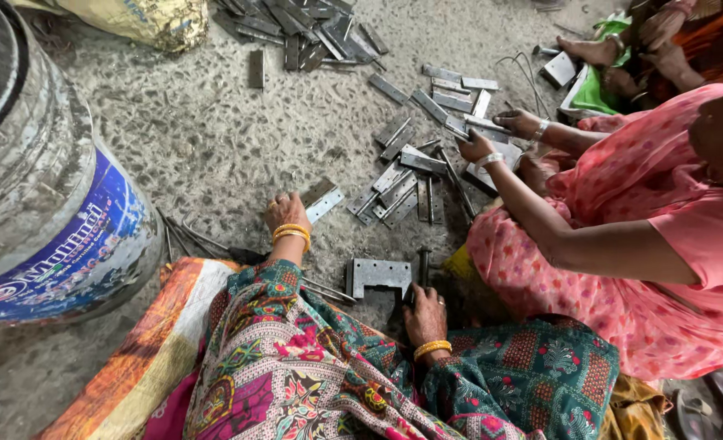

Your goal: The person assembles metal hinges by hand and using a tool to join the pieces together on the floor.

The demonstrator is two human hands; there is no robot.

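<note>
**A:** So where are the hands? From the head view I see the left hand (pixel 286 212) stretched out on the speckled grey concrete floor (pixel 190 138), fingers spread and resting on a flat grey metal hinge plate (pixel 322 200) that lies tilted just beside it.

**B:** Yep, palm down, not clamped round it, just touching its near edge. The right hand (pixel 424 314) is lower, close to the patterned green and pink lap cloth (pixel 337 367), fingers curled around the bottom of a dark metal rod (pixel 423 269) standing next to a notched grey steel bracket plate (pixel 378 275) (the one with small holes along its top).

**A:** How much open room is there?

**B:** Decent on the left: bare floor between the left hand and the big grey plastic drum with a blue label (pixel 44 204). A few thin bent wire pins (pixel 186 240) lie near the drum's edge. To the right it's tight, since a loose pile of flat hinge plates (pixel 402 191) sits between the two workers.

**A:** And the neighbour?

**B:** A person in a pink dress (pixel 639 212) sits touching the right side, both of their hands (pixel 492 138) in the plates. Another heap of metal strips (pixel 304 28) lies along the top edge, well apart.
</note>
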